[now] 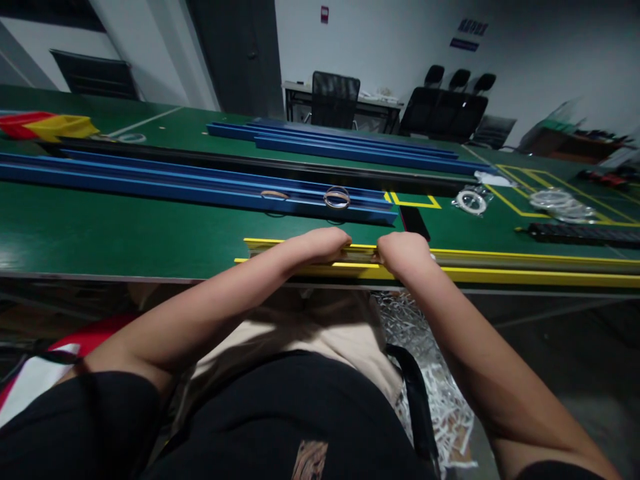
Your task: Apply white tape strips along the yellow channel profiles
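One long, straight, bright yellow channel [493, 275]

Nothing can be read: the red sign [325, 14] and blue sign [464, 45] on the wall [390, 47] are too blurred.

"What do the bare left hand [329, 243] and bare right hand [407, 252] hide?"
"Most of their fingers."
"And the long, yellow, metal-looking channel [525, 274]?"
"Right of the fingers, its far end is cut off by the view's edge."
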A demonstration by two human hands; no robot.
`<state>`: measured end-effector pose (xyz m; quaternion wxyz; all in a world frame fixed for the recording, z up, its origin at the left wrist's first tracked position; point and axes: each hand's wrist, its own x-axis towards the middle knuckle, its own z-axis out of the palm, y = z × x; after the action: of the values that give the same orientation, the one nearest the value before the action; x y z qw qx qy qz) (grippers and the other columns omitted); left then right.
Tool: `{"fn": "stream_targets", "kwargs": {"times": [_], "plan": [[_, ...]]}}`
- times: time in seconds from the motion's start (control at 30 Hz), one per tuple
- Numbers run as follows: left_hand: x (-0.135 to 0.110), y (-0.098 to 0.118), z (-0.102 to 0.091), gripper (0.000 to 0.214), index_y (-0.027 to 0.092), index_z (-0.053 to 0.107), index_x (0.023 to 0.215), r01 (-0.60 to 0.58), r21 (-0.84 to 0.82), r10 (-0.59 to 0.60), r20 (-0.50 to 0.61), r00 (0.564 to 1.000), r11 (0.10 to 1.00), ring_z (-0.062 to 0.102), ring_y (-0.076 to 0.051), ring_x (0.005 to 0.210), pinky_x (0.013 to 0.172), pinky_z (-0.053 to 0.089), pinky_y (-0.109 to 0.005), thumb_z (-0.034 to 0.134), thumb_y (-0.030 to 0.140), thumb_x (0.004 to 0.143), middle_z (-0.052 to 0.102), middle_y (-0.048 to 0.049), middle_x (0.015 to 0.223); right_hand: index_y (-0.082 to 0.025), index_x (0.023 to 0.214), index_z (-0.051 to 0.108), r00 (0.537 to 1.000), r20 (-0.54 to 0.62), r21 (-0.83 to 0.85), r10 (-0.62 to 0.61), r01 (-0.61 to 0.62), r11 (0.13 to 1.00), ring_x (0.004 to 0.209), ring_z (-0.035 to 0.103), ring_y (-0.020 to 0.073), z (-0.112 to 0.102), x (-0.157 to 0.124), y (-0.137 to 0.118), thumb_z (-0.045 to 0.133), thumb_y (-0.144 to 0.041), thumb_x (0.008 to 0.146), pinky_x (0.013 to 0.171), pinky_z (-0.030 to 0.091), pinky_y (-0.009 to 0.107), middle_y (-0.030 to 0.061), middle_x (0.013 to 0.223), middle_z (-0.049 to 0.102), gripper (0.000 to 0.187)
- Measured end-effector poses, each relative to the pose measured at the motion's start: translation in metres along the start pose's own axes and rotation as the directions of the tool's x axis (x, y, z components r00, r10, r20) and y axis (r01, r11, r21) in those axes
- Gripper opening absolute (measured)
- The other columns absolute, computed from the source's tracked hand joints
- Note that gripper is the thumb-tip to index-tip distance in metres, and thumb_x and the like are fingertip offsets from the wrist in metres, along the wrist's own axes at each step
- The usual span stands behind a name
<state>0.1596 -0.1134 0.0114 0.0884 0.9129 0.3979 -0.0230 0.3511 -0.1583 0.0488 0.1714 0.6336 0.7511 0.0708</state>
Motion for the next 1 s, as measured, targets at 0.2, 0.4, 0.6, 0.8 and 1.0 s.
{"fn": "stream_targets", "kwargs": {"times": [0.2, 0.4, 0.6, 0.8, 1.0], "plan": [[-0.013, -0.004, 0.0, 0.024, 0.022, 0.072, 0.1, -0.05, -0.001, 0.049, -0.078, 0.996, 0.999, 0.071, -0.025, 0.091, 0.072, 0.047, -0.031, 0.055, 0.036, 0.089, 0.076, -0.0112, 0.105, -0.018, 0.12, 0.072, 0.983, 0.074, 0.124, -0.167, 0.157, 0.98, 0.101, 0.071, 0.0304, -0.006, -0.008, 0.025, 0.047, -0.05, 0.098, 0.085, 0.053, 0.038, 0.0185, 0.112, 0.075, 0.046], [-0.061, -0.047, 0.002, 0.025, 0.022, 0.07, 0.093, -0.029, 0.006, 0.03, -0.049, 0.998, 1.0, 0.069, -0.023, 0.088, 0.073, 0.046, -0.029, 0.055, 0.041, 0.09, 0.074, -0.0094, 0.101, -0.032, 0.148, 0.051, 0.921, 0.22, 0.52, -0.322, 0.168, 0.837, 0.071, 0.068, 0.0157, -0.027, -0.023, 0.062, 0.041, -0.058, 0.099, 0.066, 0.052, 0.026, 0.0053, 0.118, 0.073, 0.056], [-0.153, -0.15, 0.009, 0.029, 0.022, 0.07, 0.088, 0.1, -0.136, -0.096, 0.038, 0.995, 0.986, 0.064, -0.021, 0.084, 0.073, 0.044, -0.026, 0.055, 0.047, 0.088, 0.073, -0.0052, 0.093, -0.022, 0.13, 0.068, 0.954, 0.144, 0.235, -0.263, 0.225, 0.946, 0.101, 0.07, 0.0284, -0.018, -0.007, 0.052, 0.054, -0.058, 0.093, 0.084, 0.052, 0.034, 0.013, 0.118, 0.074, 0.054], [-0.185, -0.175, -0.004, 0.028, 0.022, 0.068, 0.075, 0.31, -0.089, -0.299, 0.119, 0.947, 0.946, 0.057, -0.02, 0.066, 0.059, 0.038, -0.027, 0.059, 0.048, 0.079, 0.069, -0.0018, 0.072, -0.017, 0.115, 0.076, 0.992, 0.113, 0.045, -0.054, 0.049, 0.998, 0.101, 0.071, 0.0363, -0.017, 0.0, 0.018, 0.043, -0.074, 0.091, 0.084, 0.054, 0.045, 0.0221, 0.107, 0.075, 0.07], [-0.14, -0.123, -0.012, 0.027, 0.024, 0.071, 0.093, 0.181, -0.07, -0.173, 0.103, 0.979, 0.981, 0.064, -0.021, 0.076, 0.063, 0.04, -0.027, 0.058, 0.044, 0.081, 0.076, -0.0047, 0.094, -0.014, 0.112, 0.078, 0.997, 0.068, -0.007, 0.02, -0.019, 1.0, 0.105, 0.071, 0.0372, -0.019, -0.001, -0.012, 0.061, -0.055, 0.089, 0.086, 0.056, 0.045, 0.0245, 0.109, 0.075, 0.051]]}}
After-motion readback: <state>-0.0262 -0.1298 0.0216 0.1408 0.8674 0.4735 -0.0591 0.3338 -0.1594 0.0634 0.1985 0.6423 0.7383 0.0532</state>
